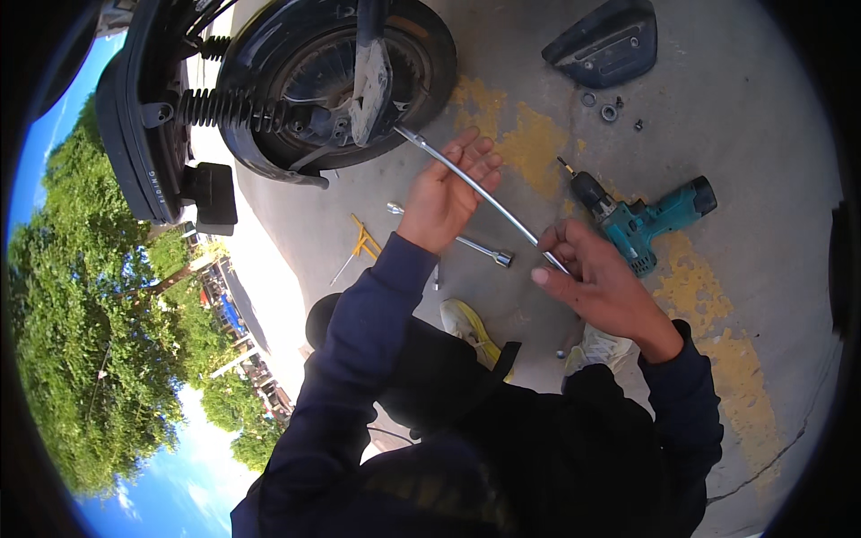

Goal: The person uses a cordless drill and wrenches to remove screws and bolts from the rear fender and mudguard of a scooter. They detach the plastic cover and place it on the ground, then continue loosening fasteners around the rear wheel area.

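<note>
A long silver wrench bar (504, 213) slants from the hub of a scooter's black wheel (429, 56) down to my right hand (599, 280). My right fingers and thumb are closed round its lower end. Nearer the wheel, my left hand (448, 199) has its palm turned up, fingers stretched out past the bar, which crosses over them. At the wheel, the bar's tip meets the area beside a dirty metal bracket (369, 100); what it fits onto there is too small to make out. A black coil shock absorber (231, 109) runs alongside the wheel.
A teal cordless drill (644, 221) lies right of my right hand. Beyond it are a black plastic cover (605, 45) and several small washers and nuts (610, 113). A socket wrench (489, 252) and a yellow-handled tool (362, 240) lie below my left hand, near my shoes (473, 330).
</note>
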Demonstrator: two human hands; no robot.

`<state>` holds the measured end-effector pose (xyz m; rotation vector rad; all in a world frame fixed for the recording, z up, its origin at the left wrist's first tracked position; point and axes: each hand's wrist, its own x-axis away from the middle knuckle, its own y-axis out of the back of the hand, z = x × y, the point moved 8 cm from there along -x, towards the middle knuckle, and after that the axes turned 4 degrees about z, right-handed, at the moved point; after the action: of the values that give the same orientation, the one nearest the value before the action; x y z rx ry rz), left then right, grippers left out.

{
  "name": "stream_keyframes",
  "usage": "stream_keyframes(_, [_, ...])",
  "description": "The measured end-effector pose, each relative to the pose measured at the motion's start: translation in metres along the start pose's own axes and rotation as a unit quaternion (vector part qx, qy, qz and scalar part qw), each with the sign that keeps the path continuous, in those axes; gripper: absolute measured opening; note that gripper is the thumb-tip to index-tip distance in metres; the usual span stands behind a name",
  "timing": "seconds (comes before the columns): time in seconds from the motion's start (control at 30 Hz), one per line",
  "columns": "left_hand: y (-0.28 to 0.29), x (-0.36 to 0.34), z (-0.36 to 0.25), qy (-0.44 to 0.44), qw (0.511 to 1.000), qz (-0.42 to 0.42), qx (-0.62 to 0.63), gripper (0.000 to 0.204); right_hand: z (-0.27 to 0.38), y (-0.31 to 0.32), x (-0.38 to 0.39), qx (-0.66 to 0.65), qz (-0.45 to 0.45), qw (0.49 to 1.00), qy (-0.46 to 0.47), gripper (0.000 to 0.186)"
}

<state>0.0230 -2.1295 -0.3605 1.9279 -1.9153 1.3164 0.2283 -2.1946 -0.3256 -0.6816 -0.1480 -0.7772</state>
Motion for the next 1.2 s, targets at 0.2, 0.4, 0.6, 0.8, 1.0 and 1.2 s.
stream_keyframes(0.2, [0.005,0.016,-0.045,-0.007,0.999,-0.011,0.049,0.036,-0.017,-0.01,0.005,-0.363,0.17,0.903,0.153,0.063])
stream_keyframes(0.4, [0.031,0.024,-0.069,0.005,0.986,-0.111,-0.126,0.037,-0.041,-0.048,-0.015,-0.262,0.138,0.954,0.048,0.042])
stream_keyframes(0.6, [0.037,0.024,-0.086,-0.017,0.966,-0.162,-0.202,0.038,-0.047,-0.079,-0.032,-0.245,0.084,0.964,0.055,0.014])
stream_keyframes(0.8, [0.042,0.022,-0.091,-0.035,0.973,-0.135,-0.185,0.036,-0.04,-0.092,-0.034,-0.215,0.088,0.971,0.055,0.017])
stream_keyframes(1.0, [0.036,0.032,-0.089,0.023,0.958,-0.125,-0.256,0.038,-0.03,-0.11,-0.038,-0.297,0.117,0.947,0.036,0.015])
stream_keyframes(1.2, [-0.095,0.129,-0.076,-0.267,0.591,-0.085,-0.757,0.049,-0.03,-0.113,-0.043,-0.128,-0.027,0.983,0.128,0.016])
